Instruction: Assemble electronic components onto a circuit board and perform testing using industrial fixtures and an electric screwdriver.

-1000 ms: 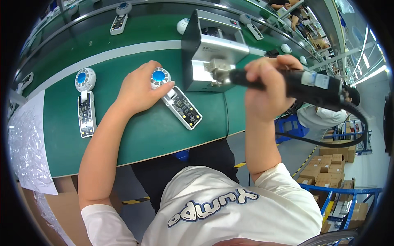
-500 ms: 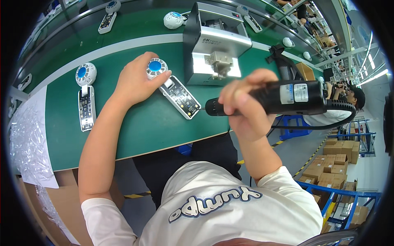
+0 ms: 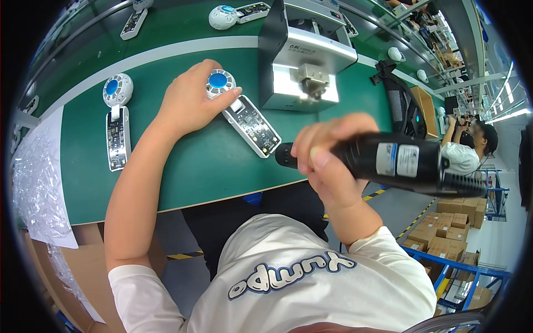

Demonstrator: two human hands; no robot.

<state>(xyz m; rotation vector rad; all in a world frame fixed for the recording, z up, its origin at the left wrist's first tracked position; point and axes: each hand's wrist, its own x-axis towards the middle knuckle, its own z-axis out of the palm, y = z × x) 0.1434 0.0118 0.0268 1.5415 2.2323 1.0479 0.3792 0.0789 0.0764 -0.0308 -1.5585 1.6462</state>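
Observation:
My left hand (image 3: 191, 99) is closed around the round head of a white handheld device (image 3: 251, 126), its thumb across the neck. That device has a blue disc on its head and a bare circuit board in its open handle. In my right hand (image 3: 333, 155) is a black electric screwdriver (image 3: 402, 161), held nearly level with fingers wrapped round its front. Its nose is at the near right end of the handle; I cannot tell whether the bit touches. A second such device (image 3: 117, 139) lies to the left of my left forearm, with its board showing.
A silver screw feeder (image 3: 308, 61) stands behind the hands on the green table (image 3: 183, 186). More white devices (image 3: 223, 18) lie on the green strip beyond. Clear plastic pieces (image 3: 41, 177) are heaped at left. A black bag (image 3: 404, 105) and a seated person (image 3: 466, 150) are at right.
The screwdriver's rear end has swung down toward me, its nose staying by the handle's end. Devices on the far strip have shifted left. My left hand keeps its hold, and the whole view has shifted slightly.

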